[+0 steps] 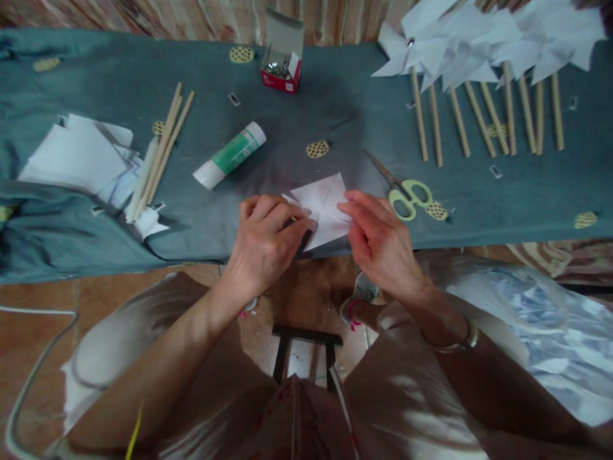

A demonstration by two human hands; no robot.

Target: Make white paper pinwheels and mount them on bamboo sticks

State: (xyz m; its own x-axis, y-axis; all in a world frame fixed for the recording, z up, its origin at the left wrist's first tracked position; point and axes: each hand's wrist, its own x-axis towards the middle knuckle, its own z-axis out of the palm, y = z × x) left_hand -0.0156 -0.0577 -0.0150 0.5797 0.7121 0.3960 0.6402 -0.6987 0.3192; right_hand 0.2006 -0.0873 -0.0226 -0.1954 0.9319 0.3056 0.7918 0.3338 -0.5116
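Note:
A white square of paper (pixel 325 211), cut in from its corners, lies at the table's near edge between my hands. My left hand (pixel 268 239) pinches one pointed flap on its left side between thumb and fingers. On the right edge of the paper, the fingers of my right hand (pixel 380 239) are bent and close together, apparently gripping it; the thumb is partly hidden. Scissors with pale green handles (pixel 402 197) lie partly opened just right of my right hand. A green and white glue stick (pixel 230 155) rests on its side, up and left of my left hand.
An opened red box of metal pins (pixel 281 67) stands at the back. Finished white paper pinwheels (pixel 464 45) on wooden sticks lie at the right. Loose wooden sticks (pixel 165 150) and white paper sheets (pixel 76 153) lie on the green cloth (pixel 345 115) at the left.

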